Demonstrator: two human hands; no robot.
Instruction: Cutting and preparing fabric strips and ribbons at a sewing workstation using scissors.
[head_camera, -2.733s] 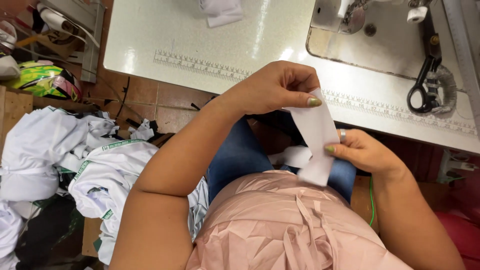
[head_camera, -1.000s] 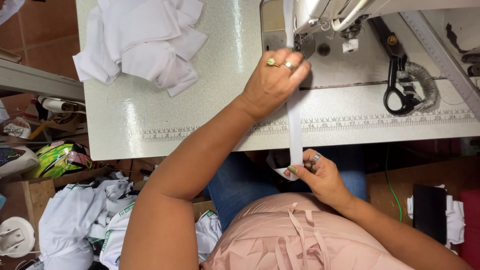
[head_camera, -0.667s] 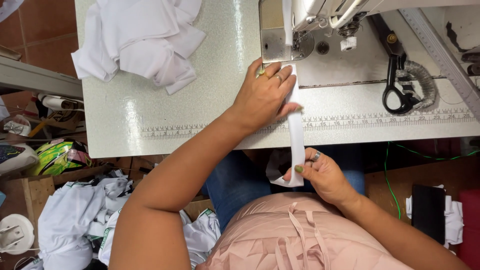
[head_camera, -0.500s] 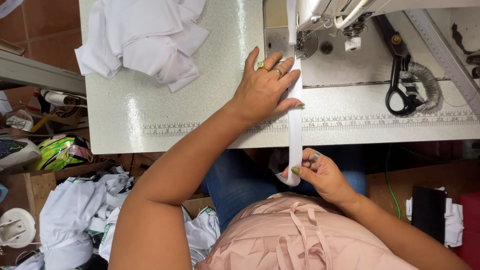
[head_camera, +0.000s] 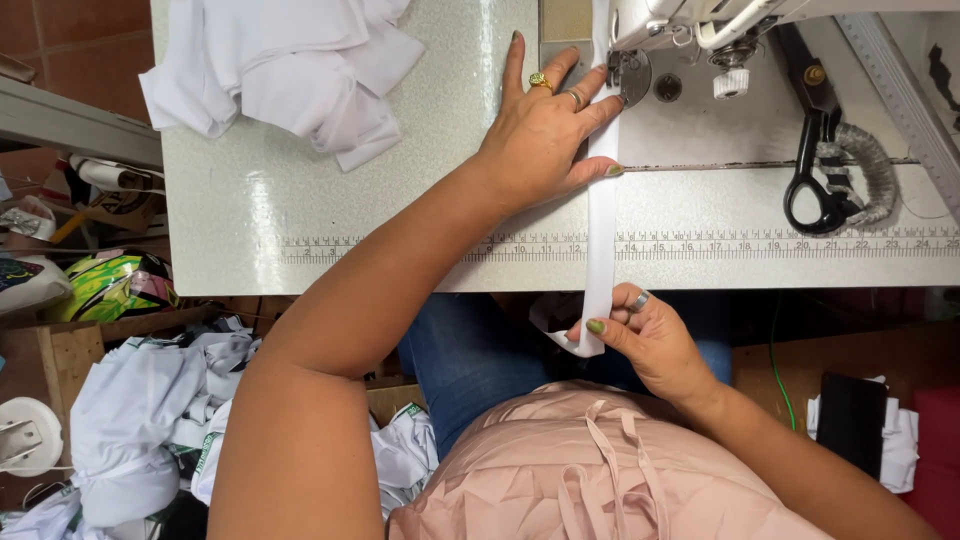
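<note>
At far left, a heap of white garments (head_camera: 140, 440) lies on the floor, with a green-and-yellow helmet (head_camera: 105, 285) above it. A pile of white cloth (head_camera: 290, 65) rests on the table (head_camera: 300, 210), well apart from the work.

The left hand (head_camera: 540, 130) is laid flat and open on the table, fingers spread. Its thumb and forefinger press against the left edge of the strip (head_camera: 602, 215). Nothing is gripped by it.

The strip, a narrow white band, runs from under the presser foot (head_camera: 628, 75) of the sewing machine (head_camera: 700, 20) straight down across the table's printed ruler and over the front edge. Its lower end is pinched in the right hand (head_camera: 640, 335), closed on it between thumb and fingers, held below the table above the lap.

The strip is judged light, soft and limp, with no stiffness of its own; straightness is obtained only by tension between foot and hand. It is best held at the free end and steadied flat at one edge near the foot. Twisting and sideways drift are to be expected if released.

At right, black scissors (head_camera: 820, 150) lie on the machine bed, clear of the strip.
</note>
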